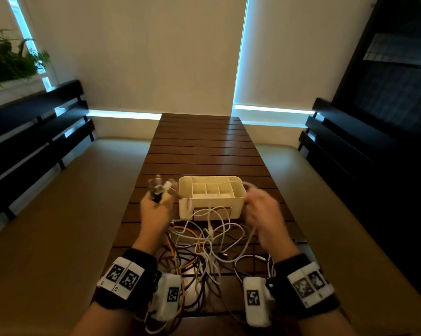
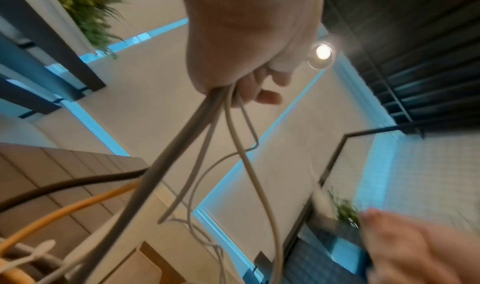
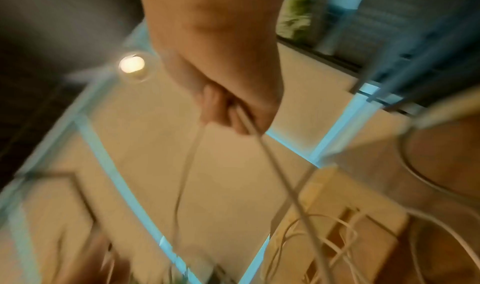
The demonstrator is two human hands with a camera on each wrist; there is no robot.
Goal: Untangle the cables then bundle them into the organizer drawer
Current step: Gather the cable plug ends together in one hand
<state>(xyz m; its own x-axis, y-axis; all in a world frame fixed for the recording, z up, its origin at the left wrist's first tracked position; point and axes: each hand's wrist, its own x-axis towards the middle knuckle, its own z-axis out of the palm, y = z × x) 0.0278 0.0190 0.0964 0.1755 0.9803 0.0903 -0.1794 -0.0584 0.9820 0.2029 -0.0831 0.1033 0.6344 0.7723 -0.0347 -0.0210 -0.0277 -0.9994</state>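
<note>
A tangle of white, orange and dark cables [image 1: 204, 248] lies on the wooden slatted table [image 1: 199, 146] in front of a white organizer drawer [image 1: 210, 196] with several compartments. My left hand [image 1: 156, 204] is raised left of the drawer and grips a bunch of cable ends and plugs; in the left wrist view several white cables [image 2: 221, 128] run down out of its fist [image 2: 246, 62]. My right hand [image 1: 260, 209], blurred, is raised right of the drawer and grips a white cable [image 3: 262, 142] that trails down to the pile.
Dark benches [image 1: 35, 132] stand along both sides, with a second bench [image 1: 350, 146] at the right. The table's far half [image 1: 199, 132] lies beyond the drawer. A plant [image 1: 8, 57] sits at the upper left. Cables hang over the table's near edge.
</note>
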